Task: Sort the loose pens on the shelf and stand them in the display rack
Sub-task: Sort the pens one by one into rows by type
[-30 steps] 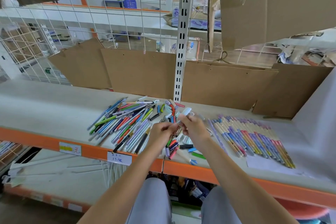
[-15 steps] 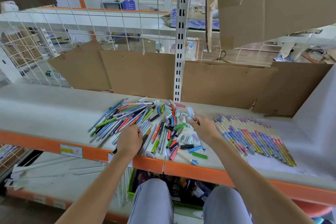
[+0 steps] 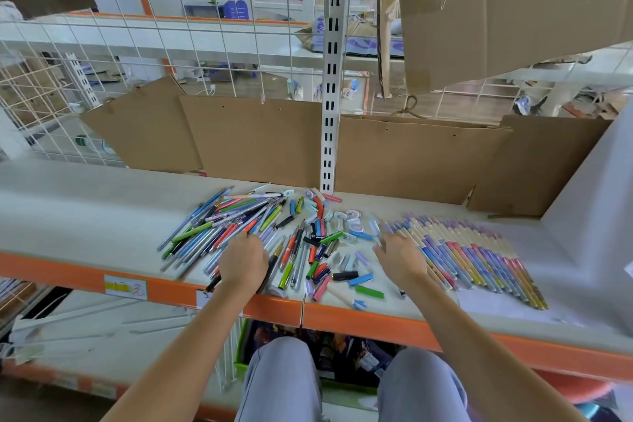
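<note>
On white shelf board (image 3: 85,216) w/ orange front edge, sorting step is underway; no display rack is showing anywhere in view, so standing pens up isn't started yet by my read.

Left hand (image 3: 244,262) is resting on near edge of the jumbled pile of loose mixed-colour plastic pens (image 3: 233,226), fingers curling down into it; can't tell if it's pinching one, fingertips are hidden by the back of the hand. Right hand (image 3: 400,260) is hovering w/ fingers loosely spread at the near-left end of the neat row of pastel cream-and-purple pens (image 3: 472,253), touching or just above, too blurry to say; seems to be holding nothing.

Between the hands: scatter of short pens and loose caps (image 3: 329,257), incl. a green cap and black cap near the shelf edge.

Next move prob. calls for picking one matching type out of the pile w/ left hand, grouping it w/ like pens. Brown cardboard sheets (image 3: 260,140) are leaning along the back.
</note>
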